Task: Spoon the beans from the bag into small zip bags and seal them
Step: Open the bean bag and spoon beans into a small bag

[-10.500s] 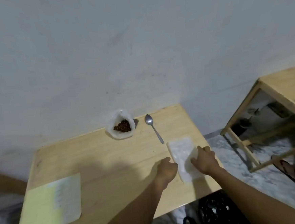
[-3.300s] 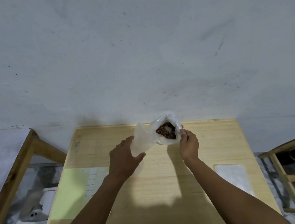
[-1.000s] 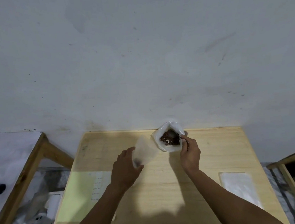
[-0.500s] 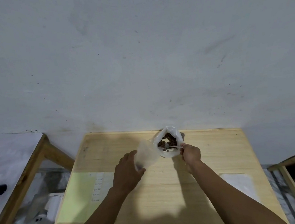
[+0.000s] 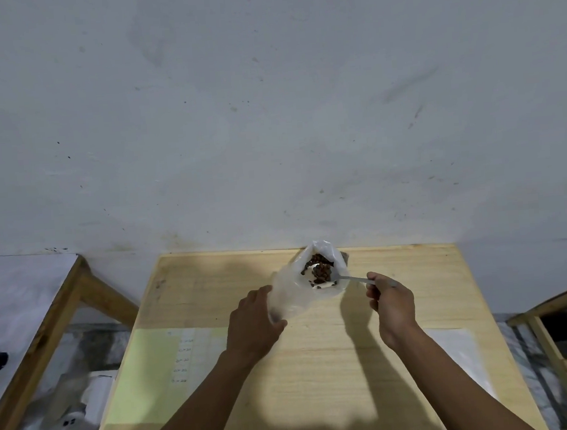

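Wooden table, frame center: right hand grips spoon in bean bag, left hand pinches small zip bag. Floppy mouth w/ tilted spoon could spill beans.

Our left hand reaches toward 12 o'clock, fingers curled in a grip; our right hand, at its 3 o'clock, pinches with curled fingers.
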`<state>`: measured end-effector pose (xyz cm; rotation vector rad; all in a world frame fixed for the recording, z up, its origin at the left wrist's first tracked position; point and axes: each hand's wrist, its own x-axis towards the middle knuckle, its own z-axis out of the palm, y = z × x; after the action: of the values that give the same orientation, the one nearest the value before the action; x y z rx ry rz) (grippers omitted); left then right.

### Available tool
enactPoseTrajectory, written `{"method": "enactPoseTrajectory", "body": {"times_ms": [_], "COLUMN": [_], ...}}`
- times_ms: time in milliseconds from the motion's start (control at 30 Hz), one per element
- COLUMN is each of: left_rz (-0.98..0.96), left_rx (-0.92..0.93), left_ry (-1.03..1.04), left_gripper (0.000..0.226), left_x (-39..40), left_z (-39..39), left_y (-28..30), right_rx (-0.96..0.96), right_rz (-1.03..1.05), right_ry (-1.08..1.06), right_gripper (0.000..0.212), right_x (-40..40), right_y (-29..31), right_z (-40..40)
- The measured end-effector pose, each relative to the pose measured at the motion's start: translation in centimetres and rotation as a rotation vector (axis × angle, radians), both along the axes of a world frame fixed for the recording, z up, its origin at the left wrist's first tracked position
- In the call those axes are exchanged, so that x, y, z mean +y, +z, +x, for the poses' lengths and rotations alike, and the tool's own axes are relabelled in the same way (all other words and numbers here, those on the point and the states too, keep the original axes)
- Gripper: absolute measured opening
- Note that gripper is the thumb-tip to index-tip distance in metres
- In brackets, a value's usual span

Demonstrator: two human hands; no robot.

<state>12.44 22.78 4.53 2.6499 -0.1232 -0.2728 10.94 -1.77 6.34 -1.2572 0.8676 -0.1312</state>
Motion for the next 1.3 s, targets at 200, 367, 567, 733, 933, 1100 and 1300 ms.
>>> {"method": "enactPoseTrajectory", "body": {"times_ms": [200, 367, 567, 733, 933, 1100, 1300], "left_rz": [0.031, 0.029, 0.015, -0.075, -0.183, -0.220, -0.234], "left_rx": [-0.018, -0.029, -0.035, -0.003, 0.013, 0.037, 0.034], "left_ry": [-0.033, -0.048, -0.045, -0.010, 0.027, 0.031, 0.037], "left_gripper": [0.070, 0.069, 0.067, 0.067, 0.073, 0.075, 0.072], "left_x": [-1.2, -2.0, -2.2, -2.1, -1.4, -0.5, -0.5], "left_z": [0.7, 1.3, 1.4, 0.8, -0.5, -1.8, -2.3], "left_y": [0.3, 0.7, 1.1, 1.4, 1.3, 1.1, 1.4], "right_rx": [-0.130, -0.193, -0.272, -0.311, -0.250, -0.126, 0.099], "right_rz": [-0.091, -0.222, -0.387, -0.399, -0.188, -0.141, -0.166], "right_ry": [0.059, 0.152, 0.241, 0.225, -0.005, -0.079, 0.054], "right_gripper": [0.025, 0.024, 0.021, 0.019, 0.020, 0.024, 0.029], "right_x": [0.4, 0.9, 1.0, 0.8, -0.7, -2.3, -2.7], "right_y": [3.2, 3.8, 4.1, 4.5, 4.2, 1.5, -3.0], "right_z": [-2.1, -2.9, -3.0, -2.6, -1.7, -2.4, -4.0]}}
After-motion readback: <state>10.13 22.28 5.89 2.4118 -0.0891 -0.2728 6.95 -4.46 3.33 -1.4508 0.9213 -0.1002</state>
